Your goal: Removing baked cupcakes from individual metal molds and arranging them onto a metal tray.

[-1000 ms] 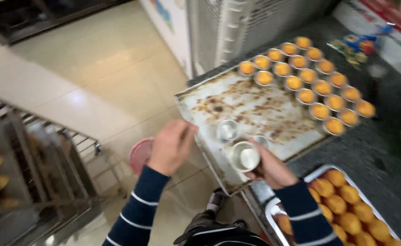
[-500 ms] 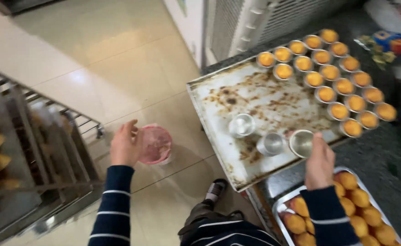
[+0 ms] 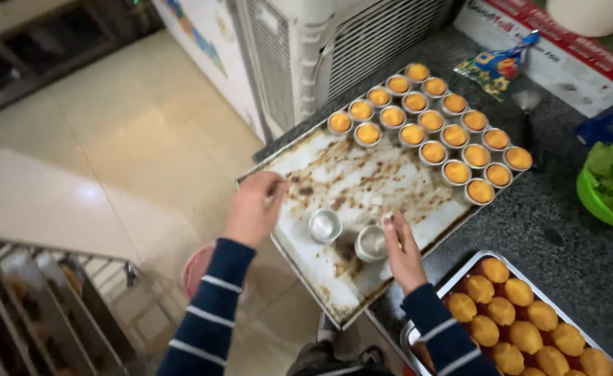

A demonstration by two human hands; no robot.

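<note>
A stained metal baking tray (image 3: 362, 177) lies on a dark stone counter (image 3: 564, 230), overhanging its edge. Several small metal cups filled with orange cakes (image 3: 432, 132) stand in rows at its far end. Two empty metal cups sit near the front: one (image 3: 324, 224) in the middle, one (image 3: 370, 242) beside my right hand (image 3: 402, 252). That hand lies flat on the tray, fingers stretched out and thumb against the cup. My left hand (image 3: 253, 207) curls its fingers over the tray's left rim.
A second tray (image 3: 437, 296) at the lower right holds several unmoulded orange cakes. A green bowl of leaves (image 3: 609, 184) sits at the right edge. A white grilled appliance (image 3: 348, 49) stands behind. A pink bucket (image 3: 194, 270) and a metal rack (image 3: 42, 306) stand on the floor.
My left hand has come up from the pink bucket to the tray's left rim. My right hand has moved left, from a cup near the filled rows to the front empty cup.
</note>
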